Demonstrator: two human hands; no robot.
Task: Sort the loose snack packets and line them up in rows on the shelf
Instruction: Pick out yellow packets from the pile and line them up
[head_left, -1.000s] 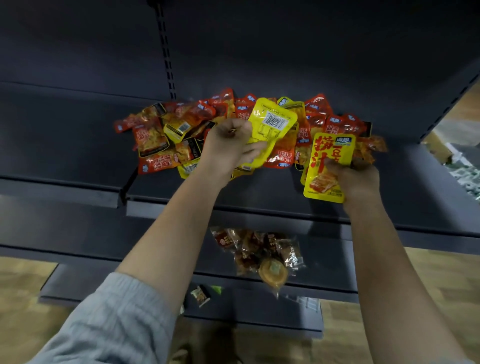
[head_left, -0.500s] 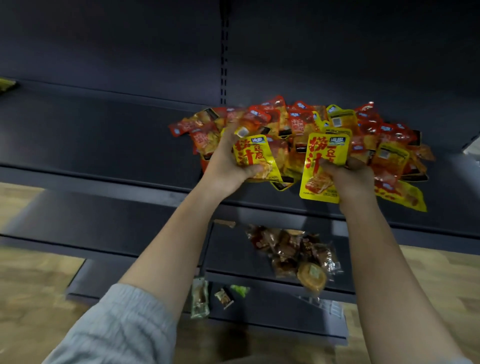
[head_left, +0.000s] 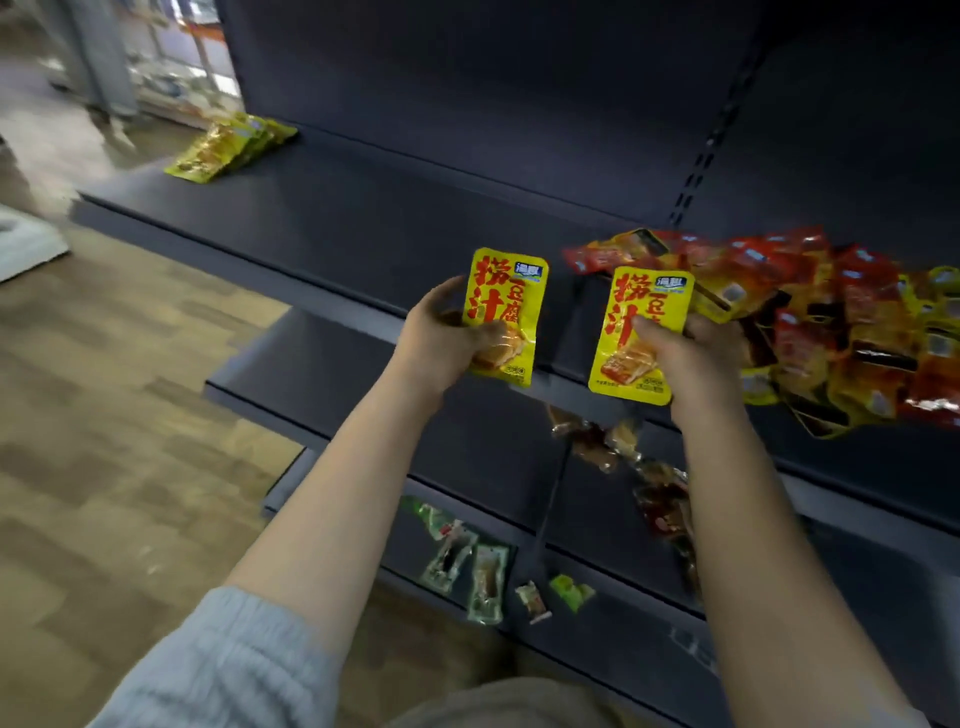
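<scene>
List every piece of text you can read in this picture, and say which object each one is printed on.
"捞汁豆腐", large red characters, on the yellow packet in the left hand.
"捞汁豆", its last character hidden by the thumb, on the yellow packet in the right hand.
Blue logos on both packets: too blurred to read.
Labels in the red and yellow pile and on the far yellow stack: unreadable.

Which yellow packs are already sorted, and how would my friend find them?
Look along the top shelf to its far left end, away from the big red and yellow pile. A small yellow row sits there alone, packs overlapping. Unlike the packets in the hands, nothing else lies near it.
</scene>
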